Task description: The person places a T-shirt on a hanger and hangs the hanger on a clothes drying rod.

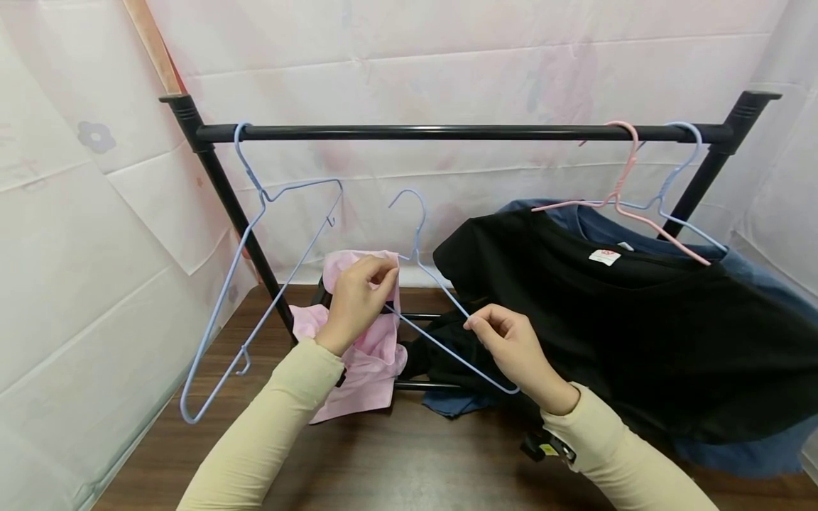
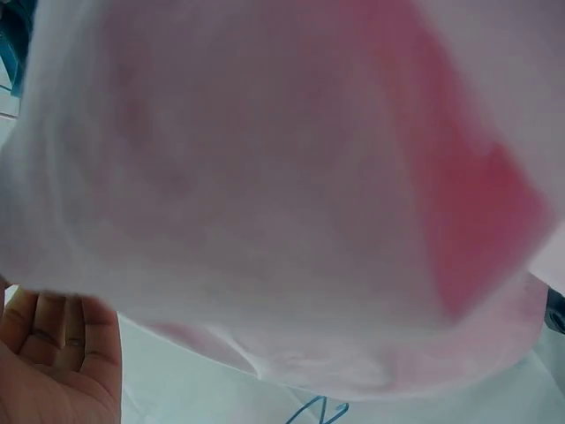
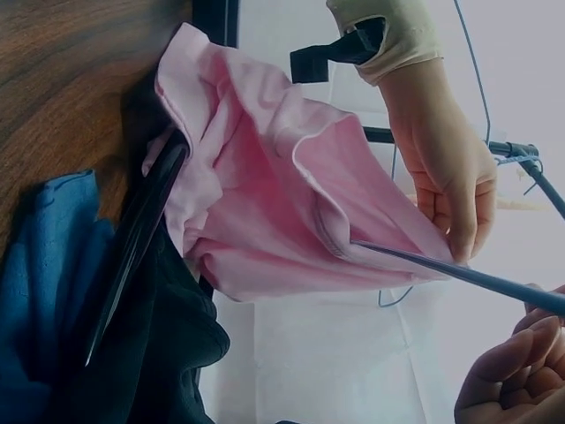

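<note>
My left hand (image 1: 361, 298) pinches the upper edge of a pink shirt (image 1: 373, 348), which hangs in loose folds below it. With thumb and fingertips, my right hand (image 1: 514, 348) holds the sloping side of a light blue wire hanger (image 1: 422, 213). The hanger's left part goes in behind the pink cloth; its hook and right end show. From the right wrist, the hanger's bar (image 3: 441, 268) enters an opening of the shirt (image 3: 256, 177), with the left hand (image 3: 450, 181) at the cloth's far end. Pink cloth (image 2: 247, 177) fills most of the left wrist view.
A black rack rail (image 1: 409, 133) runs across the back. An unoccupied blue hanger (image 1: 224, 305) hangs at its left. At its right, a black T-shirt (image 1: 613, 319) hangs on a pink hanger (image 1: 620, 177), with a blue garment (image 1: 748, 454) behind. Lower rack bars (image 1: 424, 385) stand above the brown table (image 1: 409, 454).
</note>
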Motion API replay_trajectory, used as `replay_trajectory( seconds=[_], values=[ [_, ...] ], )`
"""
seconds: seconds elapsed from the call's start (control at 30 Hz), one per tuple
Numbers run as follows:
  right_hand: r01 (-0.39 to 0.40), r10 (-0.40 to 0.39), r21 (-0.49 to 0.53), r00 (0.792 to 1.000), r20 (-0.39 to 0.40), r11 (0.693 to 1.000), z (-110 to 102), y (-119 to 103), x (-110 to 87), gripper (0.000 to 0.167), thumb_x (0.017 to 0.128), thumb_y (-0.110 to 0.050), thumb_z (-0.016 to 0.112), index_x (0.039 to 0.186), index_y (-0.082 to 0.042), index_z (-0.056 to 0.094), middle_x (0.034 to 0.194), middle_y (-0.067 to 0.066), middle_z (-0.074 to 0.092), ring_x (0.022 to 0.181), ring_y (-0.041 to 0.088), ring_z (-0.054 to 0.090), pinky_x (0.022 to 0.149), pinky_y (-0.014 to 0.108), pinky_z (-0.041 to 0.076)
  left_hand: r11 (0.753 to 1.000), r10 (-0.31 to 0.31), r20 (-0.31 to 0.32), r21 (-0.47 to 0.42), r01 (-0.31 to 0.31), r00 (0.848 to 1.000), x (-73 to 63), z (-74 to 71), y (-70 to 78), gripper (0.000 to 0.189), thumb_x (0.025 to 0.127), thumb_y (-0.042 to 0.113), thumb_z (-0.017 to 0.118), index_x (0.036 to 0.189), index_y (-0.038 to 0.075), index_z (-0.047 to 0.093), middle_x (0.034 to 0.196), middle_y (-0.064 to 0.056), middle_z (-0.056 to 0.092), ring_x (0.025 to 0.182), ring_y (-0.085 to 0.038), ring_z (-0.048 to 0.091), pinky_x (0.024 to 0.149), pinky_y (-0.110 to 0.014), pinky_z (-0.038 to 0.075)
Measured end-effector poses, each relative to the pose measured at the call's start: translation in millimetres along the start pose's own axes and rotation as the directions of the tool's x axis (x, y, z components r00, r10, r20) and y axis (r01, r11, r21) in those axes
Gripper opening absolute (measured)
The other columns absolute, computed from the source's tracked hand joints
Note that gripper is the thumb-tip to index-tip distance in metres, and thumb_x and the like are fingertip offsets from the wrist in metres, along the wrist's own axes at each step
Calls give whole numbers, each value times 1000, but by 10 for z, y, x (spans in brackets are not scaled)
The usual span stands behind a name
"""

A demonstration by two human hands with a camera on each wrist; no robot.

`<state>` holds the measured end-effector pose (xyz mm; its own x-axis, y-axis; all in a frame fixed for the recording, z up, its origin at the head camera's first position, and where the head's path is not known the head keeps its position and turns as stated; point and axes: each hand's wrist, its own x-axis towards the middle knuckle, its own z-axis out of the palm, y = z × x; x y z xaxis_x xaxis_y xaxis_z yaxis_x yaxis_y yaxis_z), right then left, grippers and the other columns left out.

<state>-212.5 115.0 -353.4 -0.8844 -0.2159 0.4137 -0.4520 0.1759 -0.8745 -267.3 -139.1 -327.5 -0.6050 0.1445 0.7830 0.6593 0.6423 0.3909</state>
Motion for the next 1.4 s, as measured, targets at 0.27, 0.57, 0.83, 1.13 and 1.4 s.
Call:
replay_trajectory(
  seconds=[0.27,0.57,0.83,1.13,1.4],
  values=[
    [4,-4,7,1000,-3,1000,29,-9,52,16,96,-10,61,90,2,68,64,-5,47,59,7,42,55,22,37,998,46,-3,-48,-46,999,22,15,92,6,91,5,67,90,3,72,79,-6,67,74,-15,62,67,-28,52],
    [0,0,0,1000,-10,1000,58,16,69,15,97,-10,61,89,2,68,74,-3,59,66,7,48,60,20,40,995,54,-16,-89,-56,998,1,28,146,5,90,5,68,90,4,72,82,-6,69,74,-15,63,69,-29,53],
    [41,-41,-18,999,-13,999,62,24,62,14,96,-9,61,88,0,69,84,0,67,71,6,52,63,20,44,995,22,-1,-97,-22,1000,-6,2,145,6,92,7,67,92,3,72,82,-7,68,75,-15,63,71,-29,53],
    [94,-93,7,995,-21,996,32,46,58,14,96,-7,61,86,1,68,68,-5,54,61,5,45,55,21,39,992,-65,72,-104,72,995,114,-125,125,11,92,7,67,100,2,71,86,-10,71,76,-18,64,73,-29,55],
    [92,-91,19,995,-28,996,27,39,59,13,95,-6,62,86,0,68,67,-7,53,60,4,44,53,21,38,995,-76,15,-70,77,997,321,-217,128,13,94,8,64,101,1,72,96,-13,73,81,-22,66,75,-33,53]
  ],
)
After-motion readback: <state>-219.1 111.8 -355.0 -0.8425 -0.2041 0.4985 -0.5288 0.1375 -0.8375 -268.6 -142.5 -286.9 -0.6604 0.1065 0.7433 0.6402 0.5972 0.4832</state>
